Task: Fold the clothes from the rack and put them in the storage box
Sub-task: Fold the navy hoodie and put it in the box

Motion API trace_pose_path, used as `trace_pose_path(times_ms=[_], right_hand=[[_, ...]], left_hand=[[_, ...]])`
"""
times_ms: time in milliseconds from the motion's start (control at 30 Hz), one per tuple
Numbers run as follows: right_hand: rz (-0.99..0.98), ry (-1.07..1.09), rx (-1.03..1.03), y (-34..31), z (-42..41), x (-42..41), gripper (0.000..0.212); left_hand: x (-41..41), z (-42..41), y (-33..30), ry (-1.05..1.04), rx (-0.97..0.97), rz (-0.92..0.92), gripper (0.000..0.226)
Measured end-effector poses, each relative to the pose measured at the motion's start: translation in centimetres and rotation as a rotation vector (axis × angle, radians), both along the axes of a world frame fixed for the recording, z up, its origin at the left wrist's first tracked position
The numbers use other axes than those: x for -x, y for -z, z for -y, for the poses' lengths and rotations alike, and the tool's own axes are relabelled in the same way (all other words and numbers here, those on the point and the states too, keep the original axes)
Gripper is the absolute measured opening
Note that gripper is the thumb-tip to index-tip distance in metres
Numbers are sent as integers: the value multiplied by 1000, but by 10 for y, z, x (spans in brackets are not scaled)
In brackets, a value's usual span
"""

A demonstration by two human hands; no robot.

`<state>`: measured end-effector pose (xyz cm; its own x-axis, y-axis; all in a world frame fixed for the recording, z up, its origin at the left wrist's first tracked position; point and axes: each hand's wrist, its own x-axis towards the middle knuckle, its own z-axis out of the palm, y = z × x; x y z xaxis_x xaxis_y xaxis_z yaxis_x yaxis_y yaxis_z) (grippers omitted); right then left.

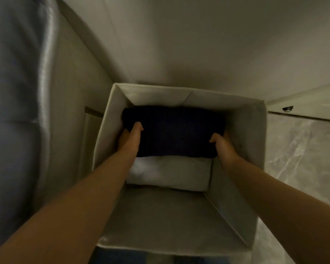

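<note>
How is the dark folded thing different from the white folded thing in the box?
The dark navy folded knit garment is almost black; the pale white folded cloth is light. The left hand and right hand each hold a side of the dark garment; no hand is seen gripping the white cloth. The dark garment sits on top, towards the far wall; the white cloth lies underneath. Both are folded inside the light grey fabric storage box.

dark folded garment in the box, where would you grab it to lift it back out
Probably by its two short ends, reaching down from above. The dark folded garment lies flat and wide across the far part of the storage box, on a pale folded piece. The left hand and right hand grip those ends, thumbs on top, which should keep the fold together.
</note>
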<state>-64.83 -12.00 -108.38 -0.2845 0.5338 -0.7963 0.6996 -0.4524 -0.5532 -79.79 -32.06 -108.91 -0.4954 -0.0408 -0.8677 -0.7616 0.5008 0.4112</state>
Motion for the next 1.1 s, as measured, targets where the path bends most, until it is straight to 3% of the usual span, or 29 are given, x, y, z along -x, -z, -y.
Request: trace_pose_path(times_ms=[100,300,500,633,800,933,1100], right_hand=[[6,33,-93,44,0,1,64],[-45,-118,-200,97,10,-5,61],[56,-218,-264,95,7,-7,59],[101,-313,-330,63,22,-17,70],[83,-560,-438,-23,40,-18,81],[66,-755,-538,-121,49,-20,75],[-26,-669,-571,-233,56,-18,60]], left_hand=[[-3,-6,42,73,10,-79,58],[1,-11,101,218,54,-221,57],[-6,-10,98,316,144,-363,60],[-17,-11,59,322,170,-519,65],[-26,-16,-44,238,-62,-568,29],[-37,-21,-135,240,-227,-548,27],[-52,-26,-253,328,-244,-519,22]])
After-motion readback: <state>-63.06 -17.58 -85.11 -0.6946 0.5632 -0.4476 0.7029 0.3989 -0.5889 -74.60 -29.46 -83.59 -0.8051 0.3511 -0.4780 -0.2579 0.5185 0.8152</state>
